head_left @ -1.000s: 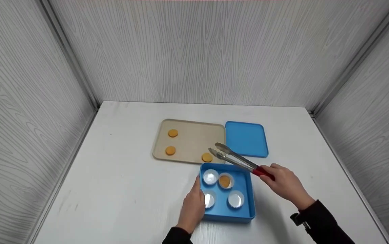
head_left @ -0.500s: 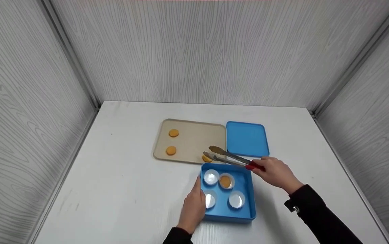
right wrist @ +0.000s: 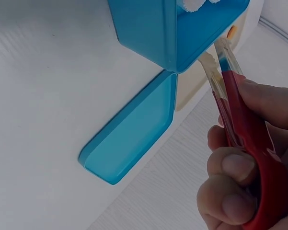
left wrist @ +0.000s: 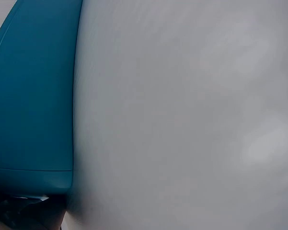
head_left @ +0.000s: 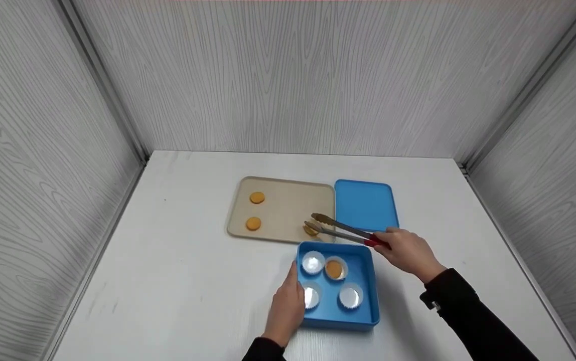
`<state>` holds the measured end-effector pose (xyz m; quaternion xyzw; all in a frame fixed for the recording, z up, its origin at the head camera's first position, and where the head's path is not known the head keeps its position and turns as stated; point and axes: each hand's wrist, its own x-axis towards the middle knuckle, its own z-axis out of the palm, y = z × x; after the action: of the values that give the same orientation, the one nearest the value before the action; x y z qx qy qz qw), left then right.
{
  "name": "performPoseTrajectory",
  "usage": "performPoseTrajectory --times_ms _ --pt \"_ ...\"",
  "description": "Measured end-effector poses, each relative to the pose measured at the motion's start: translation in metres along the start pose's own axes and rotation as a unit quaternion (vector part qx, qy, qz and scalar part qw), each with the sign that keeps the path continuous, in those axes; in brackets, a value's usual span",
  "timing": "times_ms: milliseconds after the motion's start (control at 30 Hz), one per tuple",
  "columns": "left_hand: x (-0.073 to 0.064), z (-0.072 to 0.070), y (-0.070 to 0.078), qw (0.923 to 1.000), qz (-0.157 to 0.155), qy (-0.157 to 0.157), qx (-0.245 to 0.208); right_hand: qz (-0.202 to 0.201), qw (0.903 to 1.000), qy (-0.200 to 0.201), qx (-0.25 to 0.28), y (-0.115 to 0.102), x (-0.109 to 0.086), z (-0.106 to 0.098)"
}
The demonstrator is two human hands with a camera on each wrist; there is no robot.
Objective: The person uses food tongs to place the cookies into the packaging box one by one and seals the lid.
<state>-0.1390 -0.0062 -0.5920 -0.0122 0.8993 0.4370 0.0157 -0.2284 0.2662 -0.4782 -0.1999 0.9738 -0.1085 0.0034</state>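
In the head view my right hand grips the red handles of metal tongs. The tongs' tips are at a round golden cookie by the near right edge of the beige tray; they partly cover it, and I cannot tell whether they pinch it. My left hand rests with fairly straight fingers against the left side of a blue box. Inside the box stand several white paper cups, one with a cookie in it. The right wrist view shows fingers curled round the red handle.
Two more cookies lie on the tray's left part, one far and one near. A flat blue lid lies right of the tray, beyond the box. Grey wood-grain walls enclose the white table at back and sides.
My right hand has moved left and away from me, taking the tongs down to the near right cookie. That cookie has shifted slightly right. My left hand and the box stay in place.
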Motion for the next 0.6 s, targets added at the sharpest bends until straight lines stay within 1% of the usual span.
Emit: performPoseTrajectory --times_ms 133,267,467,600 --pt "0.001 0.0 0.0 1.0 0.002 -0.001 0.001 0.011 0.9999 0.01 -0.005 0.002 0.001 0.001" --pt "0.001 0.0 0.0 1.0 -0.001 -0.004 -0.002 0.019 0.9996 0.015 0.013 0.007 0.0 0.004" --pt "0.002 0.0 0.0 1.0 0.0 -0.005 -0.004 0.012 0.9993 0.016 0.032 0.012 -0.006 0.008" --pt "0.001 0.001 -0.001 1.0 0.001 -0.003 -0.003 0.012 0.9992 0.006 0.038 0.014 -0.01 0.009"
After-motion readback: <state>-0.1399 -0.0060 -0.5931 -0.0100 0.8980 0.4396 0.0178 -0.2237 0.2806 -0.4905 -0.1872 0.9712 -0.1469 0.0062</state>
